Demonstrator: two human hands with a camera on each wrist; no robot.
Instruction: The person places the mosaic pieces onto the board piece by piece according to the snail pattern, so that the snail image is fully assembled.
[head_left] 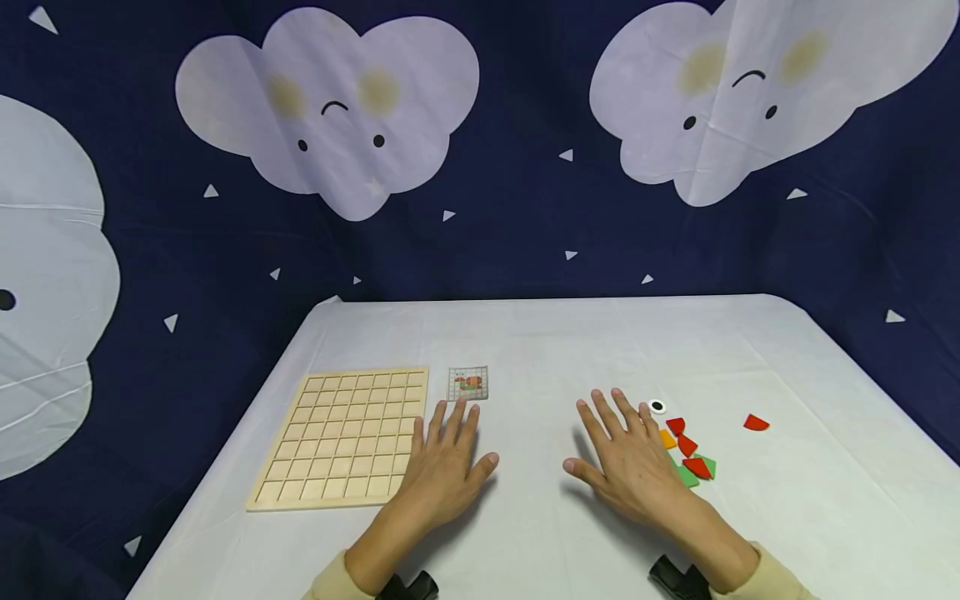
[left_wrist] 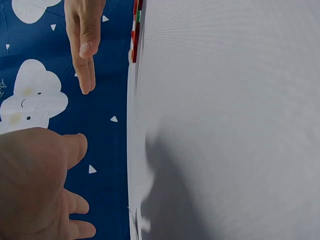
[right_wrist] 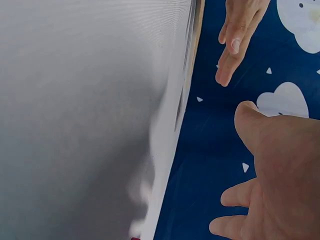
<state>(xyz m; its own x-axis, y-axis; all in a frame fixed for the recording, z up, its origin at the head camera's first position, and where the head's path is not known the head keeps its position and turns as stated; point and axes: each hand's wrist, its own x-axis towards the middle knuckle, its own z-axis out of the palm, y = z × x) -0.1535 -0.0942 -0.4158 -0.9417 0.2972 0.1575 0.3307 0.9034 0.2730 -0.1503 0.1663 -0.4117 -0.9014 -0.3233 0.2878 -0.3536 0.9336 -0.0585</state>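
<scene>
Palm down, my left hand [head_left: 441,479] hovers over the table with its fingers straight and spread, holding nothing. Its fingers overlap the right edge of a wooden grid board [head_left: 352,433] in the head view. Just past the fingertips lies a small pattern card [head_left: 468,383] with a colourful figure on a grid. My right hand [head_left: 633,462] is likewise spread above the table, with nothing in it. Beside it lie a yellow-orange piece [head_left: 667,439], several red pieces [head_left: 687,446] and green pieces [head_left: 687,477], partly hidden by the hand. A white disc with a black dot [head_left: 657,407] sits beyond them.
A single red piece [head_left: 756,422] lies apart on the right. White cloth covers the table [head_left: 540,342]. Behind it hangs a dark blue curtain [head_left: 517,167] with clouds and small white triangles. Black wrist devices [head_left: 678,579] show below both hands.
</scene>
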